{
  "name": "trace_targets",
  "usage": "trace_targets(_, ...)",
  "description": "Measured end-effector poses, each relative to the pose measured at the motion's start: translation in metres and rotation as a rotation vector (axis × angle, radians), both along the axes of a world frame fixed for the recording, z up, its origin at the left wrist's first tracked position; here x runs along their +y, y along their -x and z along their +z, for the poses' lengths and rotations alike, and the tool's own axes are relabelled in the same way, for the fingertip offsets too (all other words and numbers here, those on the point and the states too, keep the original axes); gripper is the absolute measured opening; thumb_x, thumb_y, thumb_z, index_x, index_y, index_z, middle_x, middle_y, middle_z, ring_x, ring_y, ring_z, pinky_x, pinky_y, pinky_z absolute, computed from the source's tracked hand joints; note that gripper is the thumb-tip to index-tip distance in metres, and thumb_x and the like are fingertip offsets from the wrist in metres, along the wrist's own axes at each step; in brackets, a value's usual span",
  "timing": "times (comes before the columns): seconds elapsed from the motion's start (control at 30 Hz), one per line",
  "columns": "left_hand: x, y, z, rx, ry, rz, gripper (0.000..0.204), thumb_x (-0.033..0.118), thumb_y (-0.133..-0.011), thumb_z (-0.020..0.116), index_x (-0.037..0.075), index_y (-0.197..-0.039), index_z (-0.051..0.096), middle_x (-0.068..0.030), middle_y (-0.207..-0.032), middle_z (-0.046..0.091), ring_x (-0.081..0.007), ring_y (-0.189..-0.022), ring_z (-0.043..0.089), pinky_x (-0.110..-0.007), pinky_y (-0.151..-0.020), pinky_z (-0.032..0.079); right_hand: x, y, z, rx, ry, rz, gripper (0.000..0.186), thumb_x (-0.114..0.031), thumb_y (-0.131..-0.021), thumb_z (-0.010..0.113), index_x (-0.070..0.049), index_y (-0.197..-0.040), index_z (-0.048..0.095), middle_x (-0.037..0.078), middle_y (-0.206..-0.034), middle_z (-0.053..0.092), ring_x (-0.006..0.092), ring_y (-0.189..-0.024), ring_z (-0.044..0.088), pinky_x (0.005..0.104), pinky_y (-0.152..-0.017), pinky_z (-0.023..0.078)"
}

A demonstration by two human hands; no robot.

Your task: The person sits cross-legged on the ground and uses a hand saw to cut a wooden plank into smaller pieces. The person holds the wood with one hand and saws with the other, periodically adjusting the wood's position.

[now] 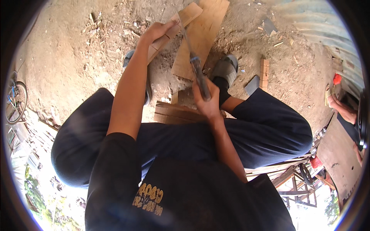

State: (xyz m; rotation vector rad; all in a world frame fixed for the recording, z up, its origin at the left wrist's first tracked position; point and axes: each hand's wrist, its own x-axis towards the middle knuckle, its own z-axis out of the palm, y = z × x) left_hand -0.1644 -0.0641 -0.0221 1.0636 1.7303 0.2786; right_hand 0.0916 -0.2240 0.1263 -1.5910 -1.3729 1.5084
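Observation:
My left hand (pixel 158 31) grips a narrow strip of wood (pixel 157 46) at the upper middle, its thumb lying along the top. Crosswise cut lines show on the strip. Its far end (pixel 190 13) extends past my fingers over a wide flat board (pixel 204 36) on the ground. My right hand (pixel 207 98) is closed round the dark handle of a handsaw (pixel 195 63). The thin blade, seen nearly edge-on, points away from me and meets the strip just right of my left fingers. Whether its teeth are in the wood is too fine to tell.
My shoed right foot (pixel 226 71) stands beside the board. To its right lie a grooved wood block (pixel 264 73) and a grey flat piece (pixel 252 84). Brown planks (pixel 177 113) sit between my legs. A bicycle (pixel 17 98) is far left; another person's arm (pixel 344 111) shows far right.

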Motion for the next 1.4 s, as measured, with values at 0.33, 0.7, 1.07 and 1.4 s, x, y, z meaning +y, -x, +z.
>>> trace_targets(0.33, -0.001, 0.0, -0.013, 0.015, 0.011, 0.015, 0.094, 0.082, -0.077, 0.055, -0.008, -0.101, 0.073, -0.0256, -0.099, 0.071, -0.0321, -0.091, 0.071, -0.043, -0.082, 0.053, 0.007, 0.004, -0.013, 0.029, 0.002, -0.028, 0.013, -0.009, -0.094, 0.063, 0.0, -0.086, 0.06, -0.003, -0.066, 0.048, 0.0024, -0.063, 0.044, 0.0246, -0.053, 0.037)
trace_targets(0.7, 0.0, -0.001, -0.004, -0.036, 0.015, -0.009, 0.094, 0.081, -0.078, 0.057, -0.009, -0.103, 0.072, -0.0236, -0.098, 0.072, -0.0319, -0.091, 0.071, -0.042, -0.083, 0.053, 0.013, 0.012, -0.015, 0.012, -0.012, -0.022, 0.013, -0.009, -0.095, 0.062, 0.0, -0.087, 0.06, -0.003, -0.066, 0.048, 0.0033, -0.062, 0.043, 0.0254, -0.053, 0.037)
trace_targets(1.07, -0.001, 0.0, -0.014, 0.001, 0.009, 0.005, 0.097, 0.083, -0.076, 0.056, -0.008, -0.105, 0.072, -0.0256, -0.101, 0.071, -0.0337, -0.096, 0.07, -0.044, -0.085, 0.053, 0.011, 0.007, -0.004, -0.005, 0.058, -0.041, 0.017, -0.012, -0.092, 0.065, 0.001, -0.082, 0.059, 0.003, -0.061, 0.051, 0.0062, -0.059, 0.046, 0.0298, -0.054, 0.042)
trace_targets(1.4, 0.0, -0.001, -0.006, 0.028, 0.007, -0.026, 0.099, 0.085, -0.076, 0.054, -0.007, -0.107, 0.072, -0.0282, -0.109, 0.069, -0.0357, -0.103, 0.069, -0.045, -0.09, 0.051, -0.005, -0.011, 0.007, -0.03, 0.045, 0.011, 0.015, -0.011, -0.095, 0.062, 0.0, -0.085, 0.06, -0.004, -0.066, 0.048, 0.0026, -0.062, 0.042, 0.0243, -0.053, 0.036)
